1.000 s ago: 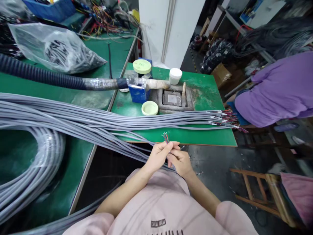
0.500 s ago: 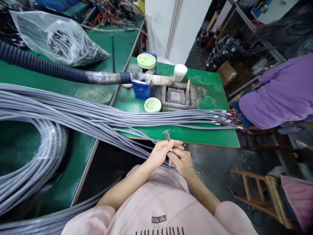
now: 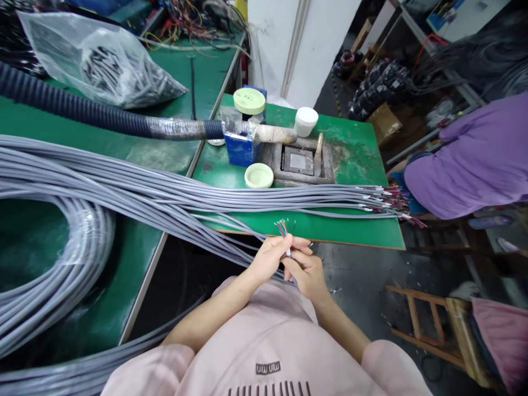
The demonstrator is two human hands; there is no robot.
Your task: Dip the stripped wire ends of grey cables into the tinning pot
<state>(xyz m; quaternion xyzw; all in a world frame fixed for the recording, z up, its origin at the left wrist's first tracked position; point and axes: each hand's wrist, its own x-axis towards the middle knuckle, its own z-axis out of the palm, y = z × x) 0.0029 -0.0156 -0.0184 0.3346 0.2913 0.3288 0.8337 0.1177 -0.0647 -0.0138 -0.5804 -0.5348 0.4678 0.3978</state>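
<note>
Both hands meet in front of my body, at the near edge of the green bench. My left hand [image 3: 270,257] pinches the end of a grey cable, and a fan of thin coloured wires [image 3: 283,226] with pale tips sticks up past the fingers. Just below, my right hand [image 3: 306,270] has its fingers closed on the same cable, by a white band [image 3: 288,253]. The rest of this cable is mostly hidden by the hands. Beyond them a bundle of grey cables [image 3: 256,199] lies across the bench, its stripped ends [image 3: 396,199] at the right.
A square metal pot [image 3: 297,161] is set in the bench, near a duct hose [image 3: 124,124], a blue box [image 3: 240,152], a green tub [image 3: 259,176] and a white tub [image 3: 306,121]. A cable coil [image 3: 86,242] lies left. A person in purple [image 3: 474,159] is at right, behind a wooden stool [image 3: 424,319].
My hands stay almost in place on the cable, with only a slight shift of the fingers and wires. The whole view has moved a little.
</note>
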